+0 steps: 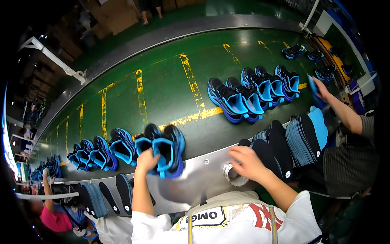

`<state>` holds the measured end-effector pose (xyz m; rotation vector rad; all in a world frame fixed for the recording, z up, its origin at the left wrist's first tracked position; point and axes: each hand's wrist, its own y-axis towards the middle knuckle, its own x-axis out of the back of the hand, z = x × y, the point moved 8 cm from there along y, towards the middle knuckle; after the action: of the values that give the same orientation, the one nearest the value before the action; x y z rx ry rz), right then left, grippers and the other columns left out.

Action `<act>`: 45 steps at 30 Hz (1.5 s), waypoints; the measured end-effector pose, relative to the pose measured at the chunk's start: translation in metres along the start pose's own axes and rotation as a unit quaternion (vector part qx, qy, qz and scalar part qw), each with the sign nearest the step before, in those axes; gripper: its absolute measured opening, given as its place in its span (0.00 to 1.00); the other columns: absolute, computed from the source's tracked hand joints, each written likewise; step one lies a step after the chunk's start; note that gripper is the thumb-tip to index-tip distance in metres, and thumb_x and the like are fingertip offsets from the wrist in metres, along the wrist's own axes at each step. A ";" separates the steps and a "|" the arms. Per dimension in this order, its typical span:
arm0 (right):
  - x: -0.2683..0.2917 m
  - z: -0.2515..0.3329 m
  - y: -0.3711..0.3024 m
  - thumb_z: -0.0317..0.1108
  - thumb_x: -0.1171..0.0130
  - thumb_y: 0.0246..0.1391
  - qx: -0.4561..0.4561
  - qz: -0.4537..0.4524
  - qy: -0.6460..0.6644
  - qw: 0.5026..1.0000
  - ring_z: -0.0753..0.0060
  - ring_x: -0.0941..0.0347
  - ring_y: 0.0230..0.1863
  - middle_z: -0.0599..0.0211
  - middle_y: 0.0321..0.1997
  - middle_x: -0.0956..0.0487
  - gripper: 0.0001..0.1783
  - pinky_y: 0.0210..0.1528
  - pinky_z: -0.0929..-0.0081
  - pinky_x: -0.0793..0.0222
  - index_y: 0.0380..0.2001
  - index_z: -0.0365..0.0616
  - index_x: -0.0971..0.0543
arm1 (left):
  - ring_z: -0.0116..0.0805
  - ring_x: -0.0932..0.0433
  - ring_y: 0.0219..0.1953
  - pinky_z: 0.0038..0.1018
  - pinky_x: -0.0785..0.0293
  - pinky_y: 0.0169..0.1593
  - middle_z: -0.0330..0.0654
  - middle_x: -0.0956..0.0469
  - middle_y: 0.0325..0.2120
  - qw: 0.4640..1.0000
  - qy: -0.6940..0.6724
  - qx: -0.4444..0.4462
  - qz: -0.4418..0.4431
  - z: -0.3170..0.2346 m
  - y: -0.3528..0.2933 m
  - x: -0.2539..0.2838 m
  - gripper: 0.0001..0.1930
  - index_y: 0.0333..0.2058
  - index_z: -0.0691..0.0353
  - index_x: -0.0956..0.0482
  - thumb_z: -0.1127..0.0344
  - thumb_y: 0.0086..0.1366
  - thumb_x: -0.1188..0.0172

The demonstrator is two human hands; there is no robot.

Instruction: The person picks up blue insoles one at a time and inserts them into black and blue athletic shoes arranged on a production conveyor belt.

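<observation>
My left hand (148,160) is closed on the heel of a black and blue sneaker (148,131), one of a pair at the near edge of the green belt. Against it on the right stands the other sneaker (176,145), slightly blurred. With fingers apart, my right hand (248,162) hovers over the metal edge (203,166), beside a whitish roll (235,175) that looks like tape. Close to that hand lean black insoles (280,151) and a stacked bundle of blue-grey insoles (300,138).
Several more sneakers stand on the green belt (170,97) to the left and the right (254,93). Insoles (91,197) line the metal edge at left. A co-worker's hand (321,89) holds a blue piece at right; another co-worker (57,217) works at far left.
</observation>
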<state>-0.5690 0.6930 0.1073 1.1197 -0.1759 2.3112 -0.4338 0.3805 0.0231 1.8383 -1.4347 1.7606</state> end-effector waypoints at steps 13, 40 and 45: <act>0.047 -0.086 -0.149 0.45 0.32 0.28 -0.341 0.131 -0.200 0.909 0.55 0.32 0.37 0.55 0.35 0.31 0.27 0.38 0.63 0.35 0.29 0.40 0.31 | 0.34 0.24 0.25 0.25 0.29 0.33 0.43 0.23 0.22 0.869 -0.075 -0.019 0.489 -0.076 -0.181 -0.042 0.26 0.26 0.64 0.23 0.43 0.58 0.54; 0.135 -0.070 0.019 0.30 0.39 0.35 0.029 -0.155 -0.133 0.979 0.60 0.33 0.31 0.55 0.44 0.29 0.11 0.33 0.70 0.36 0.27 0.40 0.23 | 0.25 0.29 0.33 0.21 0.34 0.37 0.41 0.24 0.29 0.865 -0.472 -0.107 -0.136 -0.258 0.181 -0.036 0.19 0.40 0.69 0.27 0.57 0.59 0.49; 0.069 -0.084 0.078 0.30 0.47 0.36 0.064 -0.032 -0.215 0.974 0.65 0.33 0.33 0.64 0.36 0.26 0.06 0.36 0.69 0.37 0.13 0.40 0.27 | 0.29 0.29 0.40 0.22 0.35 0.44 0.47 0.25 0.37 0.870 -0.464 -0.112 -0.122 -0.254 0.164 -0.045 0.21 0.44 0.70 0.30 0.57 0.60 0.49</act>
<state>-0.7023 0.6870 0.1149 1.6598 -0.1497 2.0181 -0.7097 0.5037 -0.0235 2.7094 -1.4555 0.5084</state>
